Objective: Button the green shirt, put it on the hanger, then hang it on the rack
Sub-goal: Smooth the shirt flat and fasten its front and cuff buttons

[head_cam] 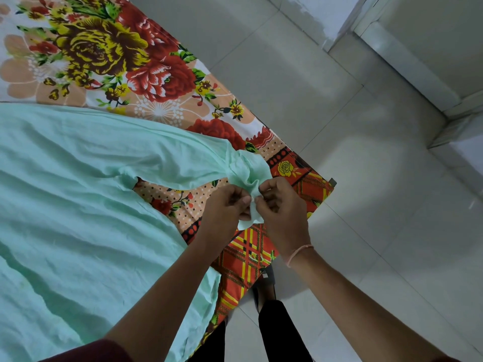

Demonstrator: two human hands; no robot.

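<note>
Green shirt (78, 194), pale mint in colour, spread flat and creased across the left half of the frame on a bed covered by a floral sheet (146, 74) printed with red and yellow roses and a plaid border. One sleeve (183, 158) extends toward frame centre, its cuff (251, 173) bunched near the bed's corner at centre right. Left hand (227, 207) and right hand (279, 202) meet at this cuff, fingers curled and pinched closed on the fabric, thumbs nearly touching; a small flap of cloth hangs between and below them. Whether a button lies between the fingertips cannot be told. Right wrist bears a thin pinkish thread band (298, 253). Dark maroon sleeve edge (99, 351) of the person appears at lower left. Grey tiled floor (366, 205) fills the right half of the frame, with black trouser legs (282, 333) and a dark sandal (266, 283) at lower centre.
</note>
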